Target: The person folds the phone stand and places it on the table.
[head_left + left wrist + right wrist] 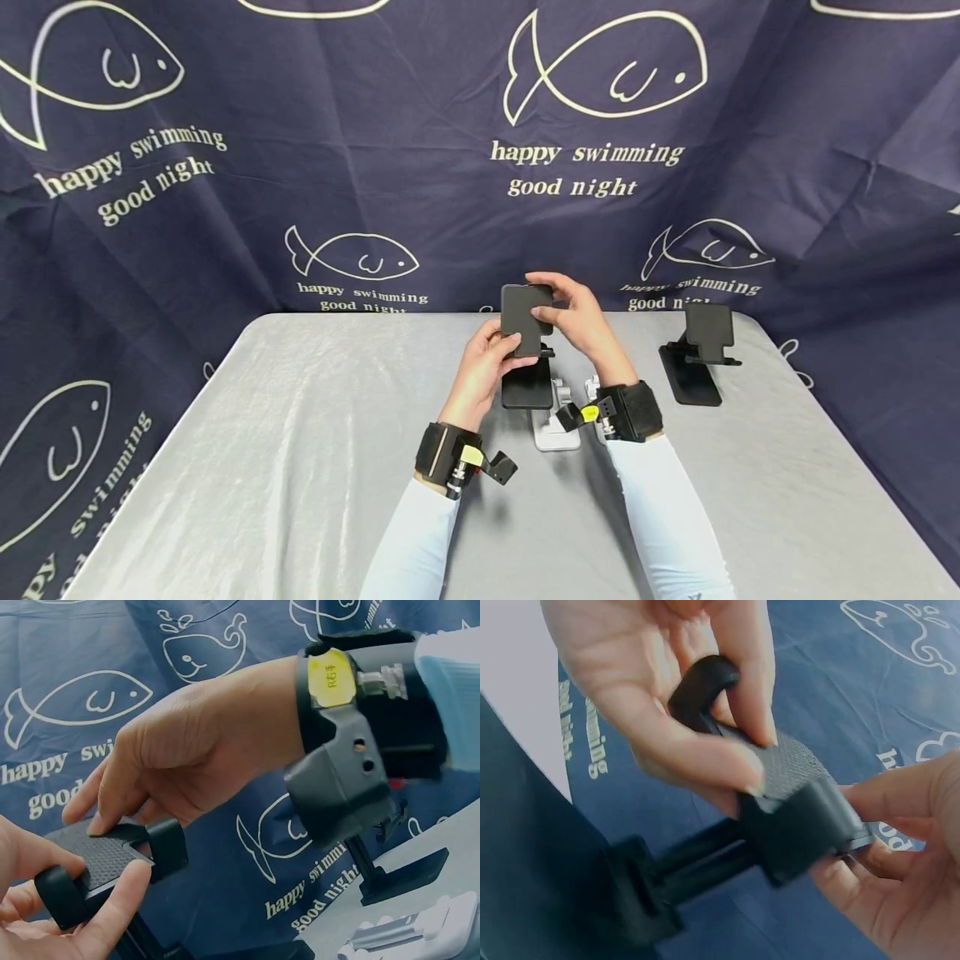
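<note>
The work seems to be sitting midway: the left hand and right hand are both pinching a black stand, opened up between them, while a second black stand is standing unfolded well to their right. Apparently left are two pale stands, lying on the hands' near side, one mostly hidden. The held one is showing a textured pad, hooked lips and a twin-bar stem.

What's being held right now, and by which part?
A black phone stand, by its upper plate: in the head view, the left hand grips its lower left, the right hand its upper right.
</note>
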A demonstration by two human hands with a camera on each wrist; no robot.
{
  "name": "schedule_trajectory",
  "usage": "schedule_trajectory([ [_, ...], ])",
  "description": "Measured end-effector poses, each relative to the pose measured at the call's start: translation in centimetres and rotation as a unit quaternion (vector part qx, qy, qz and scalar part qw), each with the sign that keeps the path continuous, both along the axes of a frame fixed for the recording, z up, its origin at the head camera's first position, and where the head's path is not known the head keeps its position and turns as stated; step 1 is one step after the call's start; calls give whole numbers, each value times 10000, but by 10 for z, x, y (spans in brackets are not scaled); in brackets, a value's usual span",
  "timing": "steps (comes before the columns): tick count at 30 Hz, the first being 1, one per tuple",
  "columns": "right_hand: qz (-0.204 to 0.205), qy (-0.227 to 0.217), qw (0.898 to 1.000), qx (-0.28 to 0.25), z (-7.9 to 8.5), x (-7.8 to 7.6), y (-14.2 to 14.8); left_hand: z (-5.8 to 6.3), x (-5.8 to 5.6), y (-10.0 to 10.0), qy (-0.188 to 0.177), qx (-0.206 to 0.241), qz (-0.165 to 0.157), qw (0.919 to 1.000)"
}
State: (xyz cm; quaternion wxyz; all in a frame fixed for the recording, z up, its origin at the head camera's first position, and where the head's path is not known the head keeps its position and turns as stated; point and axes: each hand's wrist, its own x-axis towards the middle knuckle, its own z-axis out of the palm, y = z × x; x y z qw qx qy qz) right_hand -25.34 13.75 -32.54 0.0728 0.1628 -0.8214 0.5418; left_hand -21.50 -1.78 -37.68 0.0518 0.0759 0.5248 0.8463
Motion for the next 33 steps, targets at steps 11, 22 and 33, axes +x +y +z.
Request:
schedule_trajectory([
  [11, -210, -581, 9902, -1251, -31, 20, -13, -5, 0, -9, 204, -27, -168, 9996],
  [22, -237, -582, 9859, -1552, -52, 23, -19, -7, 4, -10, 191, -28, -239, 9995],
  [33, -404, -518, 9782, -1971, -47, 26, -20, -5, 0, -13, 92, -265, 281, 9992],
])
